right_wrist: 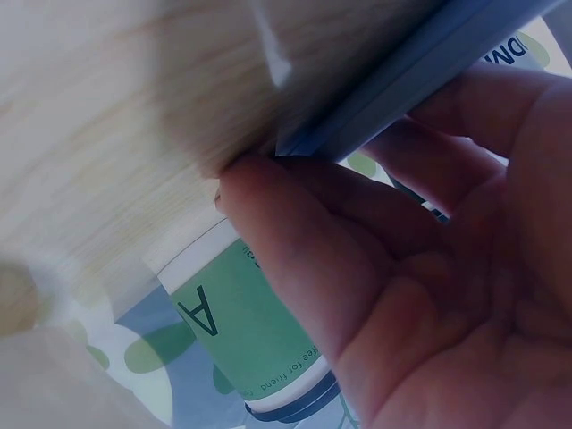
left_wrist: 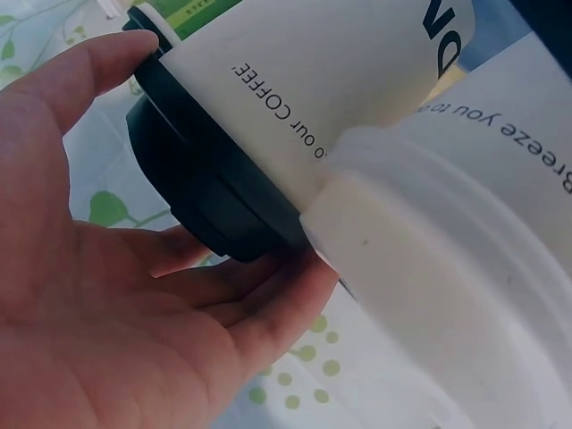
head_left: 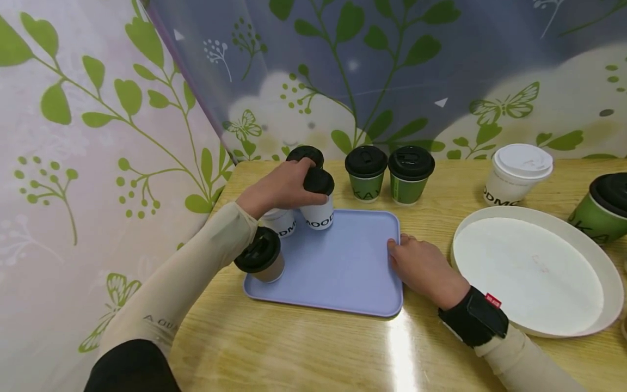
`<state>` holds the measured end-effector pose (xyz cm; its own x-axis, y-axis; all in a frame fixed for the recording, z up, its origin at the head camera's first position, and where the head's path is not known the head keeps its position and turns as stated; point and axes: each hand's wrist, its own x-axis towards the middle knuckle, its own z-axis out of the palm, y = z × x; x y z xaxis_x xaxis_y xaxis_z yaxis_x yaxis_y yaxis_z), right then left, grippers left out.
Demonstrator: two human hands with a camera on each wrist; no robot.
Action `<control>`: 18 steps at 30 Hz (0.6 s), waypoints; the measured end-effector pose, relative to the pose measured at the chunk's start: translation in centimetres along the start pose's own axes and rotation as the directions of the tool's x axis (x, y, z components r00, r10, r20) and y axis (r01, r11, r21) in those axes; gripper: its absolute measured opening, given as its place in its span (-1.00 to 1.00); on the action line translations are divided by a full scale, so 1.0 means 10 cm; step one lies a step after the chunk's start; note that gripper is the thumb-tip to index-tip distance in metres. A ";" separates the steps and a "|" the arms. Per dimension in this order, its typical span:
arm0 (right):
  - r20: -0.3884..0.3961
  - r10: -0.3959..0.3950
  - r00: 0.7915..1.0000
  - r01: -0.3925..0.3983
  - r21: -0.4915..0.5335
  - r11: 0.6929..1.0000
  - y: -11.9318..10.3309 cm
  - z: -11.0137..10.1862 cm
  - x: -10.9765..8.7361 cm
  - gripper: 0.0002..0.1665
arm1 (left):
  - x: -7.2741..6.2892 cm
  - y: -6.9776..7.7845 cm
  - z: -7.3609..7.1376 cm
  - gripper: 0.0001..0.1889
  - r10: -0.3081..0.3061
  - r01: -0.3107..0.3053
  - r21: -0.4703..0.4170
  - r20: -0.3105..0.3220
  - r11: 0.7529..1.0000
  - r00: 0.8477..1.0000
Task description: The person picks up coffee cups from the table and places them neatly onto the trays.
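My left hand (head_left: 280,188) grips a white paper coffee cup (head_left: 318,215) by its black lid (left_wrist: 210,170), thumb at one side and fingers around the other. That cup stands upright at the tray's upper left part. Close by is a white cup with a white lid (left_wrist: 447,286), partly covered by the hand in the head view. A brown cup with a black lid (head_left: 262,253) occupies the tray's near left corner. Behind the gripped cup shows another black lid (head_left: 303,155). My right hand (head_left: 426,269) holds the right rim of the lavender tray (head_left: 343,272) between thumb and fingers.
Two green cups with black lids (head_left: 364,174) stand behind the tray. To the right lies a round white tray (head_left: 534,277), with a white-lidded cup (head_left: 519,174) behind it and a green cup (head_left: 600,209) at its far right. Patterned cloth borders the wooden table (head_left: 294,348).
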<state>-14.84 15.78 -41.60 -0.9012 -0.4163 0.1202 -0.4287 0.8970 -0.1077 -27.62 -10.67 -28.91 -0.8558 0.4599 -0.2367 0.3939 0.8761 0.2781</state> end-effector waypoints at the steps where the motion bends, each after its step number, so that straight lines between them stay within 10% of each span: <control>1: 0.001 0.000 1.000 0.000 -0.003 1.000 0.00 0.00 0.00 -0.80 | 0.00 0.00 0.00 -0.07 0.001 -0.001 -0.002 0.002 1.000 1.000; 18: -0.065 -0.021 0.998 0.022 0.005 1.000 0.00 0.03 -0.01 -0.90 | -0.01 0.00 0.05 -0.10 0.021 -0.021 -0.001 0.019 1.000 1.000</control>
<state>-14.76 15.82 -41.89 -0.8860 -0.4248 0.1861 -0.4484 0.8870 -0.1103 -27.34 -10.62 -29.32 -0.8411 0.4807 -0.2480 0.4113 0.8662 0.2838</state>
